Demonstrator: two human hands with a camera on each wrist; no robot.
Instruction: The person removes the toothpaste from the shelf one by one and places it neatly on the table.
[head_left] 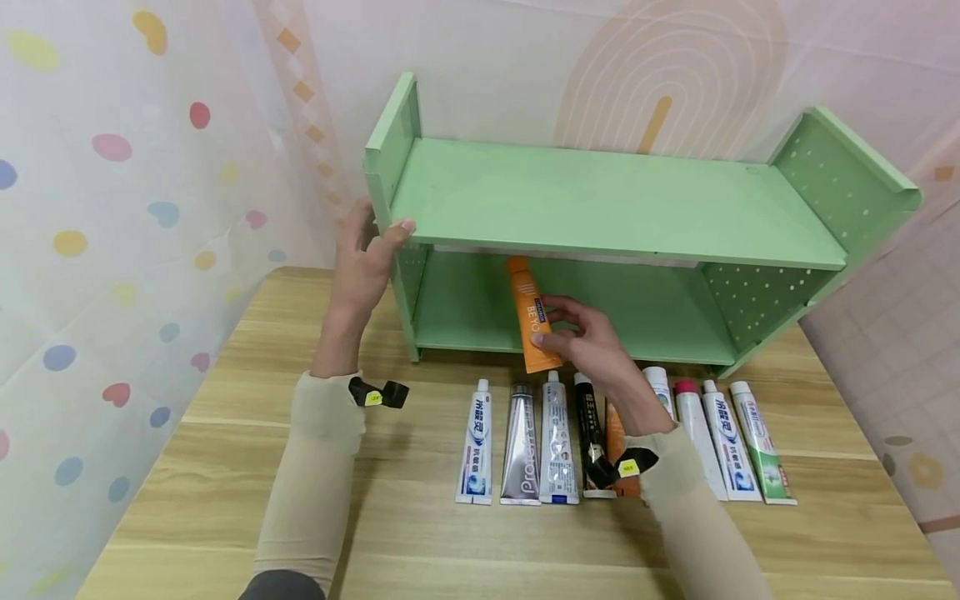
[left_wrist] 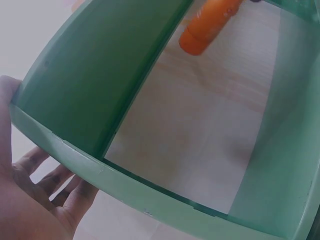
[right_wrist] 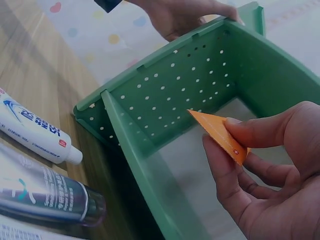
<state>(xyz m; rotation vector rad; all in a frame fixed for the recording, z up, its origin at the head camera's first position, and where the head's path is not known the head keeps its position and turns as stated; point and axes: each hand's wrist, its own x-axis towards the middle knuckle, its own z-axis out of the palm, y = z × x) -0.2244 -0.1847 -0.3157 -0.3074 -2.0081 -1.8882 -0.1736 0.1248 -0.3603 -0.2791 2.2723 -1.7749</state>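
An orange toothpaste tube (head_left: 528,321) tilts in front of the lower opening of the green shelf (head_left: 600,204), cap end up and toward the shelf. My right hand (head_left: 592,337) pinches it near its flat end between thumb and fingers. The right wrist view shows the tube's crimped end (right_wrist: 222,135) in the fingertips. My left hand (head_left: 363,262) grips the shelf's left side panel, thumb over the front edge and the fingers behind. In the left wrist view the tube's orange cap (left_wrist: 195,40) hangs inside the lower compartment.
Several toothpaste tubes lie in a row on the wooden table (head_left: 225,467) before the shelf, among them a silver tube (head_left: 521,450), a black tube (head_left: 588,425) and a green-and-white tube (head_left: 761,442). Behind the shelf hangs a patterned cloth (head_left: 487,67).
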